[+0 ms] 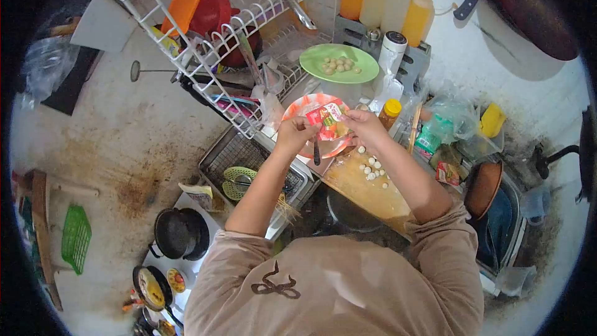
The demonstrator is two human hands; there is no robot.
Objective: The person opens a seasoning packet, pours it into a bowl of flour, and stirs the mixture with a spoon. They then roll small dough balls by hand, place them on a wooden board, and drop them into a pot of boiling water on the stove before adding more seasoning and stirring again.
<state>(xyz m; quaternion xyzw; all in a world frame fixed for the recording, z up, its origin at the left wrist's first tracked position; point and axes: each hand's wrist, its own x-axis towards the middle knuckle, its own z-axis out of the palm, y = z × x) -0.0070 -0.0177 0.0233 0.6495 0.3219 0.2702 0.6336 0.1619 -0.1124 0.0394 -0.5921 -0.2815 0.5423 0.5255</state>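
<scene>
A red-and-green seasoning sachet [326, 118] is stretched between my two hands. My left hand [297, 135] pinches its left end, while my right hand [365, 126] grips the right end. Directly beneath lies an orange-and-white bowl [295, 111], largely hidden by the sachet and hands. A dark spoon handle [316, 153] sticks out over the bowl's near rim. Nearer to me, a wooden cutting board [348, 182] carries several small white balls [371, 175]. Behind the bowl, a light green plate [313, 56] holds several similar pale balls.
A white wire dish rack [239, 25] stands back left. Sauce bottles [418, 17] line the back. A yellow-capped jar [390, 111] is right of the bowl. Plastic bags [451, 115] lie farther right. A black pot [177, 235] and frying pan [151, 287] are at lower left.
</scene>
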